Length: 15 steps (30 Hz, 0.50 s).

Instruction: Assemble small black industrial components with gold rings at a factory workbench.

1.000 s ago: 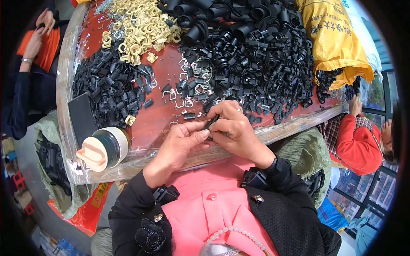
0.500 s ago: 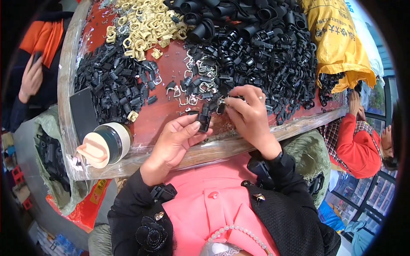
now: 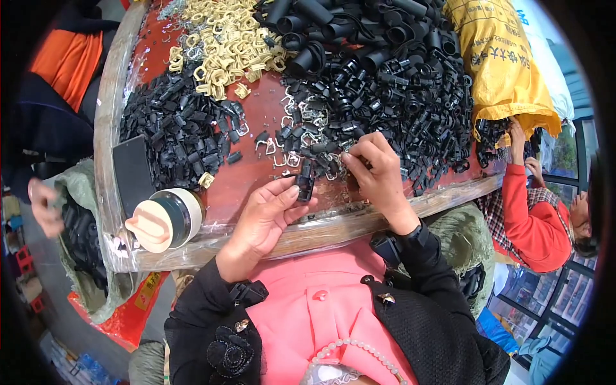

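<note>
My left hand (image 3: 264, 215) is closed around a small black plastic part (image 3: 305, 187), held upright between thumb and fingers above the table's near edge. My right hand (image 3: 380, 179) hovers just to the right, thumb and forefinger pinched together; whatever lies between them is too small or hidden to make out. Beyond the fingertips lie bent silver wire clips (image 3: 292, 158), mixed with small black pieces. A heap of shiny black plastic fittings (image 3: 410, 115) spreads behind my right hand.
Small black pieces (image 3: 179, 131) and cream plastic clips (image 3: 234, 48) are piled left; black tubes (image 3: 308, 58) lie at the back. A lidded jar (image 3: 163, 221) and a dark flat slab (image 3: 131, 170) stand near the left edge. Co-workers flank the table; a yellow sack (image 3: 507, 64) lies right.
My right hand has shifted slightly down, its fingers drawing together, while my left stays nearly still. The left co-worker's hand has dropped toward a sack; the right one's arm reaches up to the yellow sack.
</note>
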Motion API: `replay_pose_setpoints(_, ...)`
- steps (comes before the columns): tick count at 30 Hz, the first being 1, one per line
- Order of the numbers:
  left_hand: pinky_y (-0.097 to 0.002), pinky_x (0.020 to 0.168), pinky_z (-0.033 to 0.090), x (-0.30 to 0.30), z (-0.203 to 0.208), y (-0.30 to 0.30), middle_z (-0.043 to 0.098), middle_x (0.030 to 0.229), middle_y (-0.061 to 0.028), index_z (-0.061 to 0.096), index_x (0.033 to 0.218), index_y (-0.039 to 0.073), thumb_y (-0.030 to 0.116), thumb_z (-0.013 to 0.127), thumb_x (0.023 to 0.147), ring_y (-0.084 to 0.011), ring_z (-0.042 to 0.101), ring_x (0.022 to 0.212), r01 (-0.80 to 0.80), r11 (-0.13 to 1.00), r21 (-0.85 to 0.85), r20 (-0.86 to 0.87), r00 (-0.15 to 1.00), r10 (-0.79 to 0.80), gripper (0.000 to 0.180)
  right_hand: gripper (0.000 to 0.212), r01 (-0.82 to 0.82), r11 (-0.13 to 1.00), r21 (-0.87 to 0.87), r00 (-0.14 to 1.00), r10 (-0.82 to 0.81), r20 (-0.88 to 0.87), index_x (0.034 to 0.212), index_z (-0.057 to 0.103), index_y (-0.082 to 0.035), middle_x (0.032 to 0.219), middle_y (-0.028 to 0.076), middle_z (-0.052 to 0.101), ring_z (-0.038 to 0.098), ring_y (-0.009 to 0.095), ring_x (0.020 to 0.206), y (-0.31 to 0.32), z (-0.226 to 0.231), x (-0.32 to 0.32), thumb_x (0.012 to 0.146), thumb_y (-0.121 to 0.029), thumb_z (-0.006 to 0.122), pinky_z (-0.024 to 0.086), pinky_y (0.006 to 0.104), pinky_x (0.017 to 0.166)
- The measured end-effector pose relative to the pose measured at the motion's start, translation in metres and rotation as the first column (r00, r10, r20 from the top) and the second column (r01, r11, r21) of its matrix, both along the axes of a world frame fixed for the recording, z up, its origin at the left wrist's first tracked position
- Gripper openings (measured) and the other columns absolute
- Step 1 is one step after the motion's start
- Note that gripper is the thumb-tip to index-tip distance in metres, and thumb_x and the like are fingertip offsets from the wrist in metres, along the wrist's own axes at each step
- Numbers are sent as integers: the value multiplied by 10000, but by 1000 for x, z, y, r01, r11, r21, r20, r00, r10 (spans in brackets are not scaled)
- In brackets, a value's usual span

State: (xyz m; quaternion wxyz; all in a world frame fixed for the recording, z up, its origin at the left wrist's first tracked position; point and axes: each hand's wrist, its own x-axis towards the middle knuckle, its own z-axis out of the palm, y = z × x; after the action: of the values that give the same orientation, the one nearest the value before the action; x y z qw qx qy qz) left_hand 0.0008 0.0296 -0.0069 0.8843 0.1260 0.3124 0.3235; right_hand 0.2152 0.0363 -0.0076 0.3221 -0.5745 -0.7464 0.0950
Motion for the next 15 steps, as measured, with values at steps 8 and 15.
replay_pose_setpoints(8, -261, 771, 480, -3, -6, 2, 571, 998, -124, 491, 1070, -12, 155, 537, 824, -180, 572, 888, 11, 999, 50, -12, 1000, -10, 300, 117, -133, 843, -522, 691, -298, -658, 778, 518, -33, 626, -13, 462, 407, 39, 516, -9, 11, -10, 836, -134, 532, 304, 175, 446)
replay_pose_setpoints(15, -297, 835, 449, -1, -4, -1, 562, 1022, -117, 491, 1076, 2, 158, 556, 812, -191, 547, 950, -40, 998, 53, 79, 996, 36, 313, 138, -438, 711, -550, 253, -489, -834, 810, 489, -40, 633, 4, 488, 414, 49, 506, -20, 9, -26, 852, -171, 507, 309, 161, 442)
